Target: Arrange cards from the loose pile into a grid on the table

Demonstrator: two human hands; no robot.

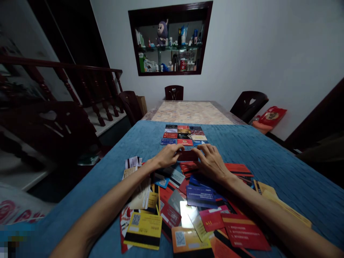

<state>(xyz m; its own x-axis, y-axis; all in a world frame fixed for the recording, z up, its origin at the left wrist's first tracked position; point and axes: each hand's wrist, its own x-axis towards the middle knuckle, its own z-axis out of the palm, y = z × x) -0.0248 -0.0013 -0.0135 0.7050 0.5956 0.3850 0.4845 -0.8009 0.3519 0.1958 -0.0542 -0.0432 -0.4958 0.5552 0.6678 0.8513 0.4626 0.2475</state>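
Observation:
My left hand (168,155) and my right hand (212,162) pinch the two ends of one dark red card (188,156), tilted up between them. Just past my fingers, several plastic cards lie face up in a neat three-column grid; a red card (185,142) and a blue card (168,141) are in its nearest row. Beneath my wrists spreads a loose, overlapping heap of cards. A yellow card (146,224), a dark blue card (201,196), an orange card (191,239) and a red card (245,231) lie on top in it.
A blue cloth (279,179) covers the near part of the table; its far part (185,111) has a patterned cover. Dark wooden chairs (248,104) stand around it. A railing (61,77) runs along the left. The far wall holds a display shelf (172,46).

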